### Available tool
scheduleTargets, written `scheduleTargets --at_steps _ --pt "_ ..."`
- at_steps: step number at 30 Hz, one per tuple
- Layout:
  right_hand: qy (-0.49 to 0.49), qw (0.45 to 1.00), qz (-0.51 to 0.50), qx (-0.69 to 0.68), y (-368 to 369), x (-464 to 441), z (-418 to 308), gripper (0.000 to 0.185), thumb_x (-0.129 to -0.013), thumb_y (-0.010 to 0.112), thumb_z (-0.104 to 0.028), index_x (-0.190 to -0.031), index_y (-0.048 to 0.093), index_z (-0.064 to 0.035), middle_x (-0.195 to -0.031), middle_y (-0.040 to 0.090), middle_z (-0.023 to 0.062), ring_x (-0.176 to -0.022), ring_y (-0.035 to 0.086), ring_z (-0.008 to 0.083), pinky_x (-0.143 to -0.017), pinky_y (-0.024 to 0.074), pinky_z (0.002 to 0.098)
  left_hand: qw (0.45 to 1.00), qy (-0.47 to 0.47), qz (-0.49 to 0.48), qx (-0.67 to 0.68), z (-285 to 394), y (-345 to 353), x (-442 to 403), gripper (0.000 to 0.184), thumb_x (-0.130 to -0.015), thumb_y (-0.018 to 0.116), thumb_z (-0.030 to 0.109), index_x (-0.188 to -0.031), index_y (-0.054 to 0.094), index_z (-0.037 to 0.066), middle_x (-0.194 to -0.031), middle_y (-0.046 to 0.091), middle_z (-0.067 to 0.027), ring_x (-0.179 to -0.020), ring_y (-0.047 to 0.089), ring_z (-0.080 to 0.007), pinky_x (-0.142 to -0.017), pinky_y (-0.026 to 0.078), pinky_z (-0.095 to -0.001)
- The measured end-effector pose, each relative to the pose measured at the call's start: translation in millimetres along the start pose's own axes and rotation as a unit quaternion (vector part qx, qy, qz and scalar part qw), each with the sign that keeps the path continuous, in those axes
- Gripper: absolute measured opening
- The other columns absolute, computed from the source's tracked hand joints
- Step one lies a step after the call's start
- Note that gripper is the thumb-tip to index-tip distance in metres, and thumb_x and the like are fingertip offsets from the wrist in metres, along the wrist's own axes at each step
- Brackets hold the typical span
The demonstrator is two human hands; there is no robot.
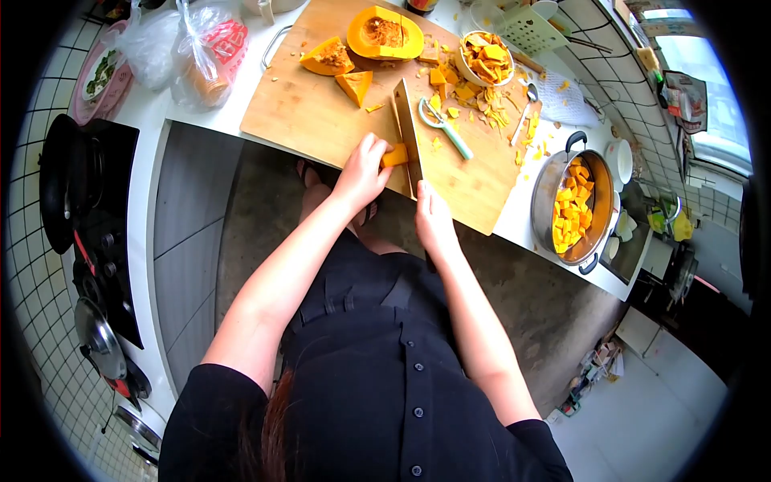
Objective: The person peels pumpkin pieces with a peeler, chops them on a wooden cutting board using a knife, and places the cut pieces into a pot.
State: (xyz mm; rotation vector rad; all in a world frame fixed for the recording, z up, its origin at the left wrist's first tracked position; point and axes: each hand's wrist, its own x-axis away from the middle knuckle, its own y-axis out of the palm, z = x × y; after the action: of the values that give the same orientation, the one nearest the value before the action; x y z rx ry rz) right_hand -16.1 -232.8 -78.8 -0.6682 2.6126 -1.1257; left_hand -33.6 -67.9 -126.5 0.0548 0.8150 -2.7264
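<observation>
My left hand (365, 170) is closed on a small orange pumpkin piece (394, 156) near the front edge of the wooden cutting board (305, 104). In my right hand (432, 210) is the handle of a broad cleaver (407, 128), its blade standing on edge just right of that piece. Whether the blade touches the piece I cannot tell. Beyond lie a seeded pumpkin half (385, 34) and two pumpkin wedges, one larger (328, 58) and one smaller (355, 86). A mint-green peeler (446, 128) rests right of the blade among peel scraps (491, 108).
A bowl of peelings (486, 59) stands at the board's back right. On the counter to the right is a steel pot (548, 201) holding pumpkin chunks, with a spoon (525, 112) near it. Plastic bags (205, 60) sit at left, beside the stove (112, 233).
</observation>
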Motion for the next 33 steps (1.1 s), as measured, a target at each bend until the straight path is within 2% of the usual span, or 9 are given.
scheduleTargets --at_steps 3,4,13,17,18,24,27,31,33 --pt "0.344 0.912 -0.123 -0.184 -7.7 -2.2 3.4 0.044 -0.099 0.038 -0.038 -0.105 0.057 0.0011 -0.065 0.058 0.0140 -0.056 0.057 0.0227 -0.054 0.0474 0.0321 1.000 0.007 0.009 -0.003 2.6 1.6 3.6 0.032 -0.071 0.070 0.002 -0.099 0.055 0.000 -0.096 0.051 -0.0149 -0.090 0.055 -0.0341 -0.081 0.047 -0.0359" --pt "0.390 0.875 -0.119 -0.261 -16.0 -3.0 -3.7 0.041 -0.100 0.036 -0.041 -0.096 0.054 -0.0036 -0.052 0.045 0.0035 -0.039 0.040 0.0137 -0.038 0.0356 0.0283 1.000 0.016 0.020 0.012 0.1 3.7 3.2 0.033 -0.071 0.070 0.002 -0.100 0.055 0.001 -0.097 0.051 -0.0129 -0.087 0.056 -0.0282 -0.080 0.049 -0.0330" --pt "0.370 0.855 -0.130 -0.338 -51.3 7.4 -31.9 0.041 -0.099 0.037 -0.045 -0.082 0.045 -0.0079 -0.051 0.040 0.0011 -0.038 0.038 0.0097 -0.035 0.0303 0.0241 0.995 -0.053 -0.005 0.085 -7.9 -5.3 6.0 0.032 -0.074 0.067 -0.003 -0.104 0.054 0.001 -0.097 0.049 -0.0084 -0.081 0.056 -0.0158 -0.078 0.050 -0.0254" --pt "0.385 0.858 -0.125 -0.317 -43.8 6.0 -39.6 0.042 -0.098 0.040 -0.045 -0.109 0.055 -0.0080 -0.052 0.041 -0.0006 -0.039 0.037 0.0081 -0.036 0.0305 0.0227 0.996 -0.048 -0.006 0.076 -6.1 -2.6 3.7 0.031 -0.075 0.065 -0.003 -0.103 0.051 0.000 -0.098 0.048 -0.0113 -0.079 0.059 -0.0193 -0.075 0.052 -0.0292" --pt "0.372 0.865 -0.131 -0.311 -43.0 4.3 -42.5 0.039 -0.099 0.037 -0.045 -0.084 0.042 -0.0097 -0.053 0.037 0.0003 -0.038 0.035 0.0094 -0.036 0.0297 0.0247 0.996 -0.048 -0.008 0.077 -5.6 -2.9 3.5 0.031 -0.075 0.065 -0.003 -0.102 0.051 0.000 -0.098 0.048 -0.0113 -0.079 0.059 -0.0194 -0.075 0.053 -0.0291" --pt "0.357 0.880 -0.112 -0.291 -34.2 11.7 -36.2 0.039 -0.099 0.038 -0.045 -0.086 0.044 -0.0091 -0.053 0.038 0.0003 -0.038 0.034 0.0096 -0.036 0.0292 0.0245 0.995 -0.055 -0.003 0.087 -4.2 -2.7 2.6 0.028 -0.074 0.067 -0.003 -0.099 0.054 -0.001 -0.092 0.050 -0.0088 -0.079 0.058 -0.0168 -0.075 0.051 -0.0261" --pt "0.376 0.886 -0.127 -0.241 -39.6 12.8 -37.1 0.045 -0.099 0.041 -0.038 -0.125 0.054 -0.0027 -0.059 0.050 0.0064 -0.048 0.045 0.0115 -0.049 0.0397 0.0269 0.996 -0.043 -0.001 0.077 -2.7 -3.3 1.8 0.028 -0.074 0.067 -0.003 -0.098 0.054 -0.001 -0.090 0.049 -0.0090 -0.078 0.057 -0.0176 -0.074 0.051 -0.0265" --pt "0.343 0.899 -0.124 -0.243 -32.4 9.2 -32.9 0.041 -0.099 0.036 -0.046 -0.086 0.046 -0.0076 -0.052 0.039 0.0012 -0.037 0.035 0.0104 -0.035 0.0298 0.0254 0.998 -0.021 0.006 0.062 -4.9 -0.9 1.5 0.027 -0.073 0.067 -0.003 -0.096 0.053 -0.001 -0.089 0.049 -0.0091 -0.076 0.056 -0.0182 -0.072 0.050 -0.0272" --pt "0.336 0.905 -0.127 -0.227 -27.5 3.6 -28.8 0.042 -0.099 0.036 -0.046 -0.086 0.047 -0.0071 -0.051 0.040 0.0019 -0.037 0.036 0.0110 -0.035 0.0302 0.0259 0.998 -0.015 0.007 0.059 -5.8 -0.5 1.7 0.027 -0.072 0.067 -0.003 -0.095 0.053 -0.001 -0.088 0.048 -0.0090 -0.076 0.056 -0.0183 -0.071 0.049 -0.0273"
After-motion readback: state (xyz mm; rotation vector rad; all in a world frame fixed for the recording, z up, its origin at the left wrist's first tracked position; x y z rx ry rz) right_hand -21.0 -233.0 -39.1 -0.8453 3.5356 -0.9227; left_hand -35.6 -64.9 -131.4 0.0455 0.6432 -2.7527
